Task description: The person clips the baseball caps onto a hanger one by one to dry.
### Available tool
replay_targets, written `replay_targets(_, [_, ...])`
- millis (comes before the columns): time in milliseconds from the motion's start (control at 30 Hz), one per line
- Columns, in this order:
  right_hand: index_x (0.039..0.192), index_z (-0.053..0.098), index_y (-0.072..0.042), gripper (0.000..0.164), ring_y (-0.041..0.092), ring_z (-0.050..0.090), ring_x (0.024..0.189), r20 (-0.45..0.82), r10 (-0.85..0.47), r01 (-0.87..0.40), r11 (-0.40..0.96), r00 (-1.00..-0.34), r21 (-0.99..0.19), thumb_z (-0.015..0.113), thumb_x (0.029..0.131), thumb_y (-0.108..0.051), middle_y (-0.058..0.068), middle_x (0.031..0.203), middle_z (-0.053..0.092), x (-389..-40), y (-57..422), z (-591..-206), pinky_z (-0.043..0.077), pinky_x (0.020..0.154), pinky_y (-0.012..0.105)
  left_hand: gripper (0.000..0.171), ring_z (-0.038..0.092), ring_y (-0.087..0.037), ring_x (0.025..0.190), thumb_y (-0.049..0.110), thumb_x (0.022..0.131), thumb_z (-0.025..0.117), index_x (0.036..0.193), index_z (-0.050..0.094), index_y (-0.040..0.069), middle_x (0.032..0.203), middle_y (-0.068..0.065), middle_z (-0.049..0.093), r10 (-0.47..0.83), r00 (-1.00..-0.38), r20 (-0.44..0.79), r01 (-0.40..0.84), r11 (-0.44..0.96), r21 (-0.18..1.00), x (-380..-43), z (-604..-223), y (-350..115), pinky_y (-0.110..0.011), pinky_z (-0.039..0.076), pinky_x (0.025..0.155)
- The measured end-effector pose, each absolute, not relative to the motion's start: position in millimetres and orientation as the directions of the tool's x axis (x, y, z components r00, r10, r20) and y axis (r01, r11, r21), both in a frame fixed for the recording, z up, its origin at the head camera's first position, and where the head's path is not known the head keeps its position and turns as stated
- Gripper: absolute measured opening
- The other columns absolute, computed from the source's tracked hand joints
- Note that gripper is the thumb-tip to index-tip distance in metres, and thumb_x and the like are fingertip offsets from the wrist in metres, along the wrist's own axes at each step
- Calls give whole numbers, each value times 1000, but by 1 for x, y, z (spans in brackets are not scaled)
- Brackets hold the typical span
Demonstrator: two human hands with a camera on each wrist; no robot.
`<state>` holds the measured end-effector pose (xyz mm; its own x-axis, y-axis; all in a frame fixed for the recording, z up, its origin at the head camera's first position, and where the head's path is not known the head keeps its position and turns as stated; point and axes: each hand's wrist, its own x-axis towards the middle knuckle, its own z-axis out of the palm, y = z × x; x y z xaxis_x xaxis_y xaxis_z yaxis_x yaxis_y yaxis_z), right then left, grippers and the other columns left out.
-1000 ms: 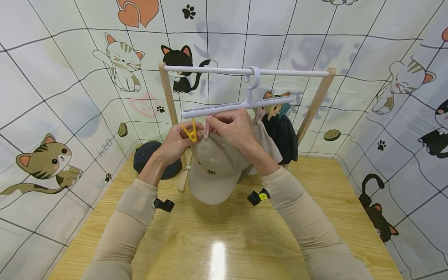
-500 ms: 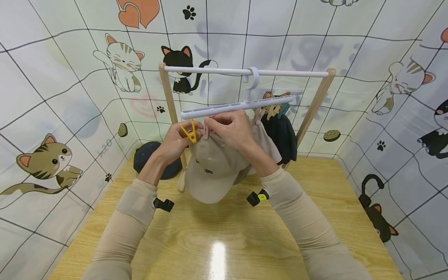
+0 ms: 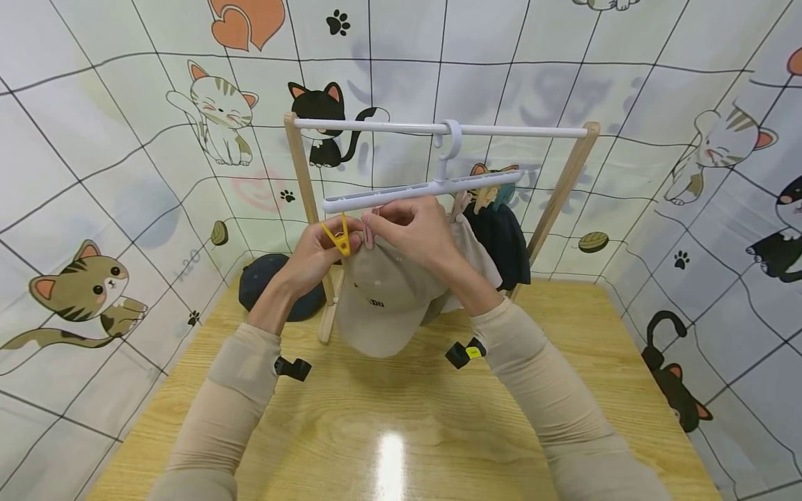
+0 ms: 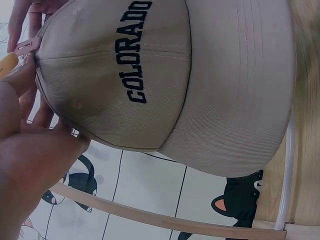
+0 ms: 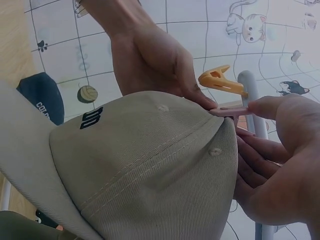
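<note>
A beige baseball cap (image 3: 391, 289) with dark COLORADO lettering hangs crown up under the left part of a white hanger (image 3: 376, 200). My left hand (image 3: 313, 254) pinches the top of its crown, thumb in front, with other fingers behind the cap. Thumb and fingers of my right hand (image 3: 416, 229) pinch a pink clothespin (image 5: 232, 112), whose tip meets the gathered cloth at the crown. Beside my left thumb, a yellow clothespin (image 3: 341, 240) hangs from the hanger's left end. Part of the pink clothespin is hidden by my fingers.
The hanger hooks over a white rail (image 3: 520, 130) on a wooden rack. Under its right half, more clothespins hold a pale cap (image 3: 479, 254) and a dark cap (image 3: 501, 243). A navy cap (image 3: 266, 278) lies on the wooden table (image 3: 351, 431) at left.
The beige cap sways a little, its brim moving left and then back right and slightly up. Both hands stay almost in place at the crown and pink clothespin.
</note>
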<state>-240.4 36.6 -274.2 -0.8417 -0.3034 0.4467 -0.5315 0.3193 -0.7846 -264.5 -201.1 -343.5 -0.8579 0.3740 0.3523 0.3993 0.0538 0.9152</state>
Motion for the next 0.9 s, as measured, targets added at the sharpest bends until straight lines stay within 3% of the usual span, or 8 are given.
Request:
replay_targets(333, [111, 90, -13, 25, 14, 80, 89, 470, -320, -562, 329, -823, -759, 81, 104, -36, 4, 103, 88, -241, 37, -274, 60, 81, 28, 34, 64, -16, 130, 7, 115, 62, 147, 70, 2, 139, 4, 71, 393, -837, 381, 414, 0, 910, -266, -343, -201, -26, 58, 105])
replay_targets(700, [125, 84, -4, 28, 24, 85, 108, 477, -364, -583, 282, -800, -762, 75, 109, -25, 13, 122, 86, -241, 42, -276, 67, 98, 39, 35, 66, -14, 136, 13, 115, 65, 149, 70, 6, 141, 5, 72, 360, -846, 393, 434, 37, 900, -266, -343, -202, -26, 57, 109])
replay_targets(900, [133, 81, -3, 32, 28, 84, 116, 459, -372, -568, 275, -807, -776, 73, 110, -24, 14, 129, 84, -239, 46, -279, 66, 103, 44, 41, 62, -14, 143, 18, 116, 64, 156, 65, 8, 151, -2, 68, 348, -858, 377, 426, 76, 901, -267, -346, -204, -23, 56, 112])
